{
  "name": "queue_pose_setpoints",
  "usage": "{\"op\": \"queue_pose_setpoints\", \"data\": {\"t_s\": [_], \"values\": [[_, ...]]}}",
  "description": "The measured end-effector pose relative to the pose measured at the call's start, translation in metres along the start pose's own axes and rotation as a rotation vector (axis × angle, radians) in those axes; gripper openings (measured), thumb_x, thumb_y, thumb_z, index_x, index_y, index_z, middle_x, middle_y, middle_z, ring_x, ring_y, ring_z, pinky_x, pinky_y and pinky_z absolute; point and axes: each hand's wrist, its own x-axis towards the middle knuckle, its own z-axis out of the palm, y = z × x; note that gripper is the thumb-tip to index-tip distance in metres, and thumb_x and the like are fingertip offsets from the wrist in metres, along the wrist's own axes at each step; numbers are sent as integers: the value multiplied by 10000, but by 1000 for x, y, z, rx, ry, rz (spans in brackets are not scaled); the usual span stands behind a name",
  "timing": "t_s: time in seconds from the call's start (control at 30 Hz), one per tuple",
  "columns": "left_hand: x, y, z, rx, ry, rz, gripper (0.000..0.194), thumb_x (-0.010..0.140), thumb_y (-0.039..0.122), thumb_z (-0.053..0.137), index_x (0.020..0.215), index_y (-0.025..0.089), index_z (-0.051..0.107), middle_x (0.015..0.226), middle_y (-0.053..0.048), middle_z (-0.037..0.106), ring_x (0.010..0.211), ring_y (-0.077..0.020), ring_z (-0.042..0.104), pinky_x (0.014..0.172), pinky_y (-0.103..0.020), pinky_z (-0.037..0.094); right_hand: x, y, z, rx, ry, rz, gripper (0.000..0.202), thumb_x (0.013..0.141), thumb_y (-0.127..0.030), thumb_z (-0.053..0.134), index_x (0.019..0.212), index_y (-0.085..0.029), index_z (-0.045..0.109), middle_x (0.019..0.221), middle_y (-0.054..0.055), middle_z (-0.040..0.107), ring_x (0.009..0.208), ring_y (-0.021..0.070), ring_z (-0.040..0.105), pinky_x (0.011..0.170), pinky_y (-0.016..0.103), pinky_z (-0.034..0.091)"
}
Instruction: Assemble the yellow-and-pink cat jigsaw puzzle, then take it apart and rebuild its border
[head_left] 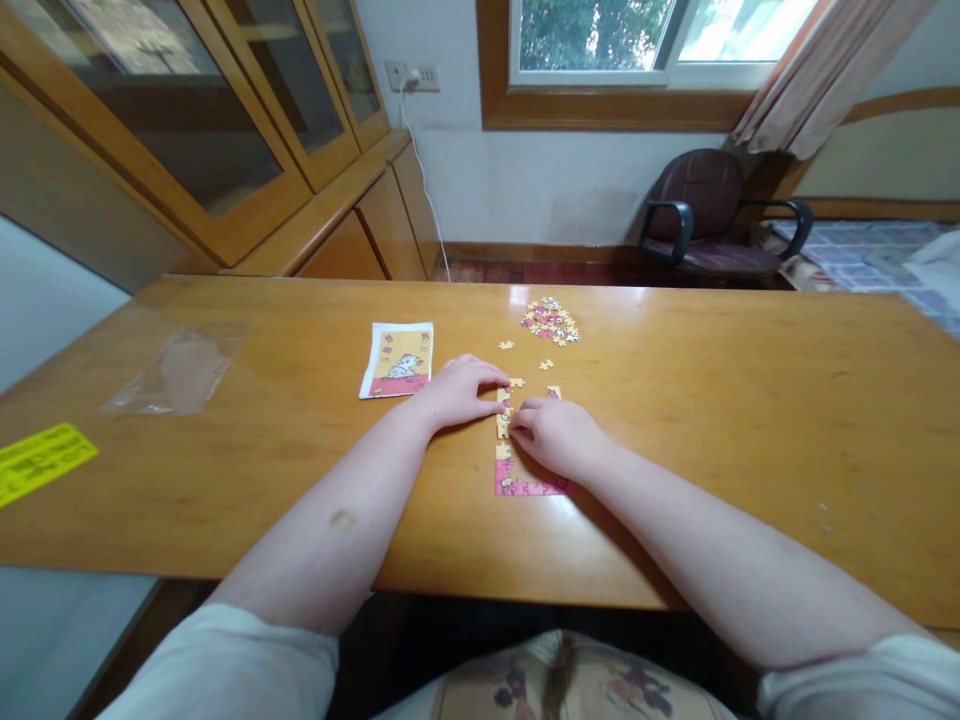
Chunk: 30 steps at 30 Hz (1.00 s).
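Note:
A partly joined puzzle frame (529,489) lies on the wooden table, pink along its near edge and yellow up its left side. My left hand (466,390) rests at the upper left side of the frame, thumb and fingers apart around the edge pieces. Over the inside of the frame is my right hand (559,432), its fingers pinched at the left column; what they hold, if anything, is too small to make out. A small gap shows in that column below the fingertips. The right side of the frame is partly hidden by my right hand.
Loose puzzle pieces (551,321) are heaped beyond the frame, with a few single ones nearer. A picture sheet (397,360) lies left of them. Farther left are a clear plastic bag (180,372) and a yellow label (46,462). A chair (701,215) stands behind the table.

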Motion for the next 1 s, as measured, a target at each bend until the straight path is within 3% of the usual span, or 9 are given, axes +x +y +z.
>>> {"op": "queue_pose_setpoints", "data": {"t_s": [0.3, 0.47, 0.57, 0.8, 1.0], "values": [[0, 1, -2, -4, -5, -7, 352, 783, 425, 640, 1094, 266, 684, 1146, -10, 690, 1082, -233, 574, 955, -376, 386, 1, 1, -1, -9, 25, 13, 272, 906, -273, 456, 907, -226, 725, 921, 55, 698, 799, 177, 642, 667, 259, 440], [0, 0, 0, -8, -5, 11, 367, 780, 422, 647, 1105, 255, 680, 1141, -12, 689, 1063, -226, 579, 947, -368, 396, 5, 25, -11, -30, 159, 240, 266, 902, -278, 465, 901, -213, 723, 947, 60, 691, 802, 186, 638, 663, 273, 430], [1, -1, 0, -11, -3, 6, 360, 778, 403, 649, 1106, 257, 681, 1137, -13, 690, 1061, -224, 580, 951, -371, 396, 8, 32, -10, 3, 174, 301, 246, 896, -294, 483, 889, -219, 717, 944, 58, 688, 796, 183, 630, 667, 276, 431], [0, 1, -2, -20, -11, 14, 367, 775, 415, 651, 1103, 254, 684, 1139, -21, 687, 1062, -230, 581, 955, -379, 396, 13, 20, 4, 2, 136, 325, 270, 912, -328, 460, 904, -216, 706, 957, 75, 686, 800, 183, 630, 668, 274, 436], [-1, 2, -2, -31, 2, 1, 334, 794, 410, 626, 1084, 256, 686, 1114, -26, 689, 1055, -227, 573, 958, -387, 399, 16, 30, 0, 5, 167, 248, 289, 917, -379, 481, 993, -209, 702, 1002, 85, 666, 874, 193, 624, 741, 274, 445]]}}
